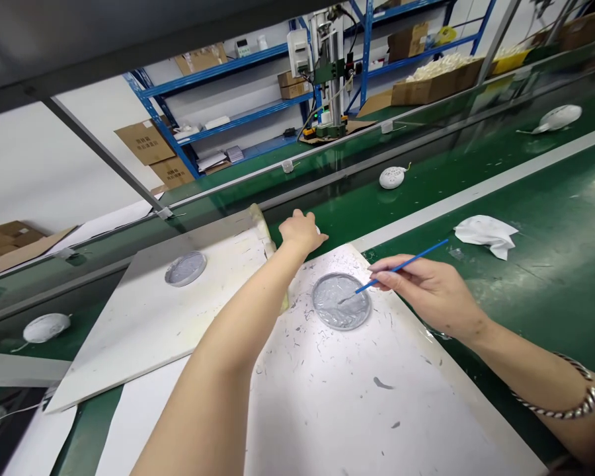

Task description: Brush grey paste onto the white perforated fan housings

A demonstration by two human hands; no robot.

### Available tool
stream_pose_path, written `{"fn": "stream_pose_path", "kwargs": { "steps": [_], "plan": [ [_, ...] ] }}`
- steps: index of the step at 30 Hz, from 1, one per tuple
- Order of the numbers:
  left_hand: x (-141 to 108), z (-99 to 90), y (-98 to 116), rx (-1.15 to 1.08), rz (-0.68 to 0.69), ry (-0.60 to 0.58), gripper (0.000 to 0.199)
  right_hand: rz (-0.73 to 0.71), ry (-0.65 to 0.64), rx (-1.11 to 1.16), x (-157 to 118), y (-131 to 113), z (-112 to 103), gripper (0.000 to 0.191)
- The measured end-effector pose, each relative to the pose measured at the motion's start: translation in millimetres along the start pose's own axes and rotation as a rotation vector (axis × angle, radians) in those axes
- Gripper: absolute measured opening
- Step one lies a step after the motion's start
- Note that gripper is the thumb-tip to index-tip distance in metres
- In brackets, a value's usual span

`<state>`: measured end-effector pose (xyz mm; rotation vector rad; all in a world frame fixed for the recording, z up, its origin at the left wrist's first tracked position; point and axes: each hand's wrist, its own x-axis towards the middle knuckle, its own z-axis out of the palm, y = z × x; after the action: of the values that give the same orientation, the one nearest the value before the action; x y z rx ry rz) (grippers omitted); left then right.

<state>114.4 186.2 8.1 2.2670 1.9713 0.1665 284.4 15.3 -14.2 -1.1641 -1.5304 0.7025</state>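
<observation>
Between the thumb and fingers of my right hand (429,291) is a thin blue paintbrush (406,264). Its dark tip reaches into a round shallow dish (341,324) that holds a grey, shiny, paste-like substance. My left arm stretches forward over the white board, and my left hand (301,231) is at the green conveyor belt beyond the dish. Its fingers are bent and closed; a small bit of white shows beside them, but most of what they hold is hidden. A grey-smeared white sheet (337,403) lies under the dish.
A second grey dish (186,268) rests on a white board (123,330) at left. White oval devices with short wires lie along the green belt (426,192), one nearby (392,177). A crumpled white cloth (486,235) is at right. Blue shelving (238,122) stands behind.
</observation>
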Motion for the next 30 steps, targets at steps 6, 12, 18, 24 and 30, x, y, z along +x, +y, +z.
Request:
{"fn": "stream_pose_path", "kwargs": {
  "steps": [6,12,18,24,30],
  "plan": [
    [14.0,15.6,-6.8,-0.151,-0.095,-0.053,0.060,-0.113,-0.052,-0.083,-3.5,-1.6,7.1,0.018],
    [-2.3,-17.6,-47.9,-0.671,-0.135,0.073,0.051,-0.094,-0.031,-0.046,-5.9,-2.5,9.4,0.015],
    [-53.9,-53.9,-100.2,-1.421,-0.264,0.252,0.037,-0.015,-0.053,-0.007,-7.8,-1.5,11.7,0.017],
    [-106.8,-42.7,-122.5,-2.390,-0.483,0.228,0.039,-0.016,-0.066,-0.009,-8.5,0.9,18.2,0.016],
    [-130.7,-30.1,-125.9,-2.457,-0.558,0.136,0.045,0.014,-0.037,0.032,-8.7,2.0,24.8,0.012]
  ]
}}
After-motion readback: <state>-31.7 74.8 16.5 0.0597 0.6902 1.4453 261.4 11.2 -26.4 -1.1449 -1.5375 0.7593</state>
